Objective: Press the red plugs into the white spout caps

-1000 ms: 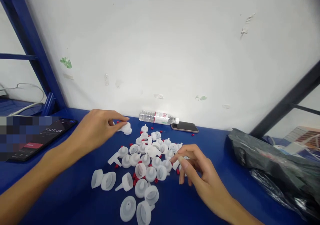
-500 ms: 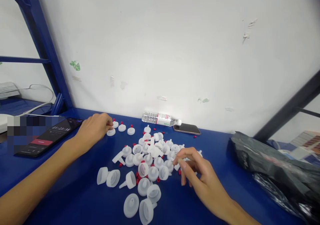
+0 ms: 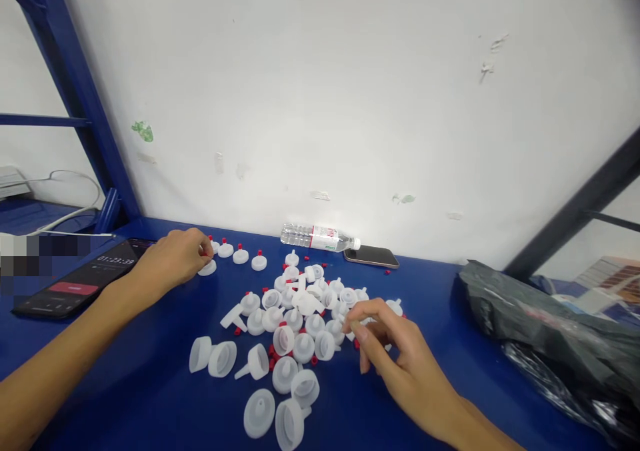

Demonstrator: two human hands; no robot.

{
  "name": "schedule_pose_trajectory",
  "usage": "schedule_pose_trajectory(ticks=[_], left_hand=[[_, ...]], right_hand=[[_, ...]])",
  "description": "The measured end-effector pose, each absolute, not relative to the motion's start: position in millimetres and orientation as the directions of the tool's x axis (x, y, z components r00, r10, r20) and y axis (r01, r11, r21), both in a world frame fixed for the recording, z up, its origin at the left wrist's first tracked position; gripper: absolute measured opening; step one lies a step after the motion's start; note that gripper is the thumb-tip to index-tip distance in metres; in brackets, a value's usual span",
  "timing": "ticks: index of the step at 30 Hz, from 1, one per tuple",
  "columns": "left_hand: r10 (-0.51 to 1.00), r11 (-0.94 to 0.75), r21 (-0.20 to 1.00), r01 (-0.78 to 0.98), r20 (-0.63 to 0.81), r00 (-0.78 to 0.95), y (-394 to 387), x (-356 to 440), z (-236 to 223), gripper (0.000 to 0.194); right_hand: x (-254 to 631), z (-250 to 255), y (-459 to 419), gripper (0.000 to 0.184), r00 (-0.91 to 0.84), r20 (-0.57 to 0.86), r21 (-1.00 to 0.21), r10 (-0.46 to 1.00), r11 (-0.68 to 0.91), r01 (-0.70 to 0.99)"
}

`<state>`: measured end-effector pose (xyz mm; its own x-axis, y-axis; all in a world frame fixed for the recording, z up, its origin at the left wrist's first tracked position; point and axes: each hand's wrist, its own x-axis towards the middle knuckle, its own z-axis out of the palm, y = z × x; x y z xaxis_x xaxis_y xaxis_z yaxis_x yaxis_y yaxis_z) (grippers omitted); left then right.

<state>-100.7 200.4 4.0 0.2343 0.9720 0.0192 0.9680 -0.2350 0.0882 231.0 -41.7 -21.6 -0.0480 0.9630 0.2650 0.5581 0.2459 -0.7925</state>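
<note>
At the left end of a row of white nozzle caps with red tips, my left hand (image 3: 183, 256) is closed on a white nozzle cap (image 3: 207, 268) at the table surface. My fingers hide its upper part. The row includes a red-tipped cap (image 3: 259, 261) standing upright. Over the right edge of a loose pile of white nozzle caps (image 3: 303, 348), my right hand (image 3: 400, 364) has its thumb and index fingertip close together in a pinch; whatever lies between them is hidden. Small red tips (image 3: 273, 354) are scattered among the pile.
A clear water bottle (image 3: 320, 237) lies along the wall beside a dark phone (image 3: 373, 256). Another phone (image 3: 80, 281) showing a timer lies left of my left forearm. A dark plastic bag (image 3: 540, 331) occupies the right side of the blue table (image 3: 150, 397).
My left hand carried a white cap leftward from beside the pile, uncovering the row of red-tipped caps, and set it down at the row's left end. My right hand stays nearly in place.
</note>
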Motion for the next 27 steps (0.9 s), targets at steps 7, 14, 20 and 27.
schedule_pose_trajectory(ticks=[7, 14, 20, 27], left_hand=[[0.952, -0.276, 0.090, 0.957, 0.161, 0.260, 185, -90, 5, 0.039], [0.820, -0.541, 0.376, 0.752, 0.038, 0.571, 149, -55, 32, 0.031], [0.715, -0.570, 0.495, 0.655, -0.094, 0.693, 147, -53, 25, 0.020], [0.756, -0.448, 0.711, 0.542, -0.022, 0.654, 134, -50, 48, 0.017]], right_hand=[[231, -23, -42, 0.027, -0.067, 0.272, -0.790, 0.960, 0.262, 0.555], [232, -23, -43, 0.025, -0.059, 0.276, -0.784, 0.959, 0.261, 0.563], [233, -23, -43, 0.023, -0.077, 0.273, -0.784, 0.959, 0.269, 0.559], [231, -23, -44, 0.021, -0.039, 0.340, -0.751, 0.939, 0.297, 0.590]])
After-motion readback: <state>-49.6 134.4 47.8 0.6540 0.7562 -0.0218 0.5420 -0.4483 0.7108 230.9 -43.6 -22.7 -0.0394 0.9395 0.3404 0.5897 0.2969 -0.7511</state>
